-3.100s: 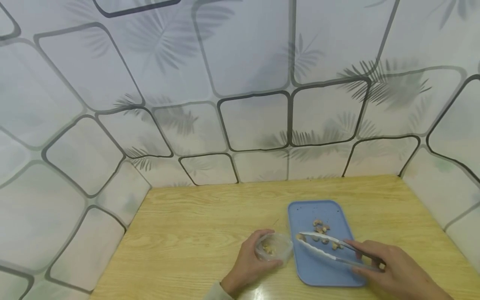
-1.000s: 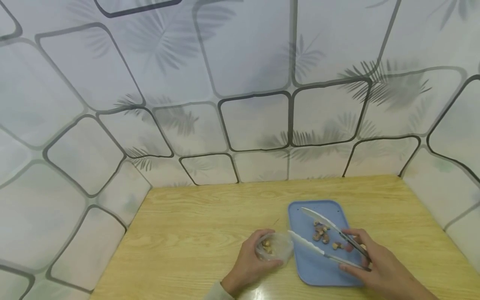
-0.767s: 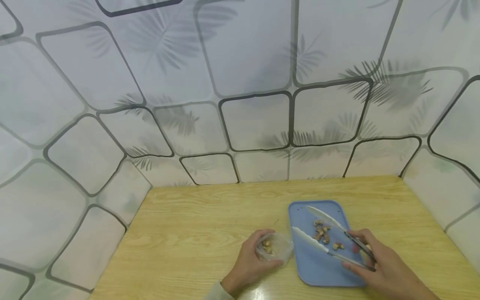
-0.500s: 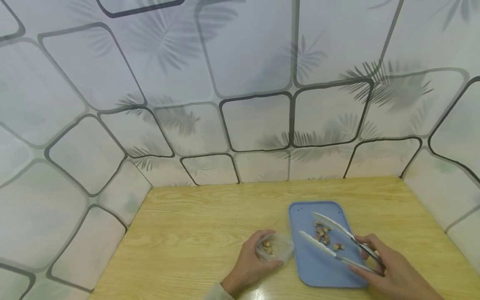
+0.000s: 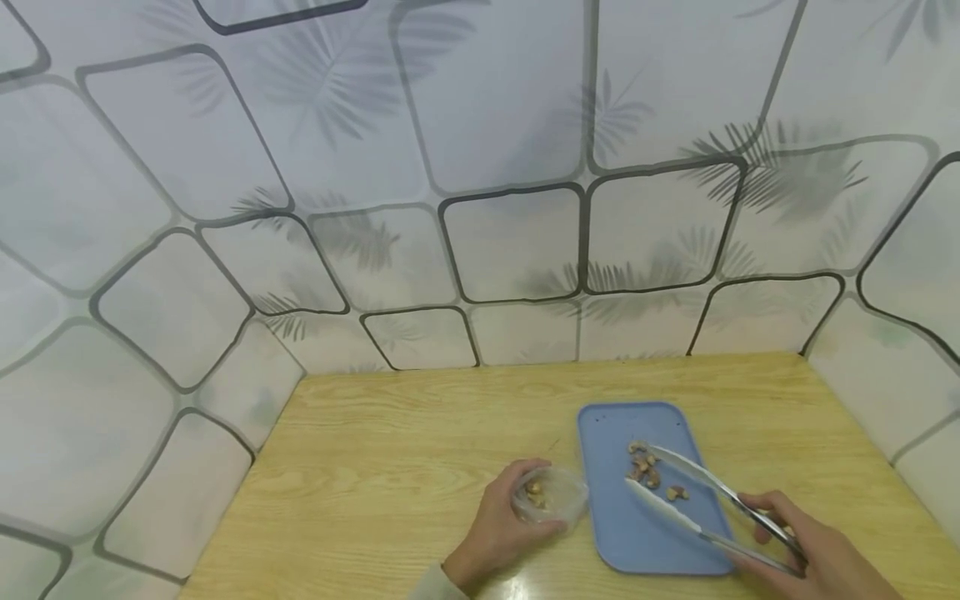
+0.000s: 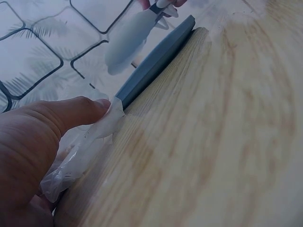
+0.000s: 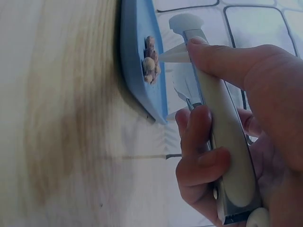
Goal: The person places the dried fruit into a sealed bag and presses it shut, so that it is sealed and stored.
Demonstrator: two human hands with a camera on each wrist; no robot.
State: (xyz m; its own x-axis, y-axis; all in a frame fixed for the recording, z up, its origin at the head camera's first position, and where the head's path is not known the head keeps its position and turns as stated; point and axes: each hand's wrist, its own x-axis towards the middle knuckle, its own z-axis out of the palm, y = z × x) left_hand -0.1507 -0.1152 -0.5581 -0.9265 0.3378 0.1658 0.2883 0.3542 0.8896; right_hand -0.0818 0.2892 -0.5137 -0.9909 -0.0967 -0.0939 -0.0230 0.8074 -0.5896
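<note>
My left hand (image 5: 501,518) curls around a clear, crinkled plastic bag or tub (image 5: 567,493), its thumb at the rim in the left wrist view. Some yellowish-brown pieces (image 5: 536,492) lie inside it. A blue tray (image 5: 622,542) stands just to the right, bearing a small heap of brown curved pieces (image 5: 643,467) that look like cashews. Two more lie close together (image 5: 677,493) beside the heap. My right hand (image 5: 813,546) grips metal tongs (image 5: 716,537) with pale, scalloped tips. The tongs' arms are spread, tips over the heap with nothing pinched between them.
The wood-grain table (image 5: 390,467) carries the tray and the plastic holder. Patterned wall covering (image 5: 517,250) rises behind it and on both sides. A few dark specks (image 5: 600,418) dot the tray's far end.
Earlier the tongs held a piece at the tray's left edge; that piece is no longer in them. The tongs spread, then moved right and down to the heap. My left hand stays put.
</note>
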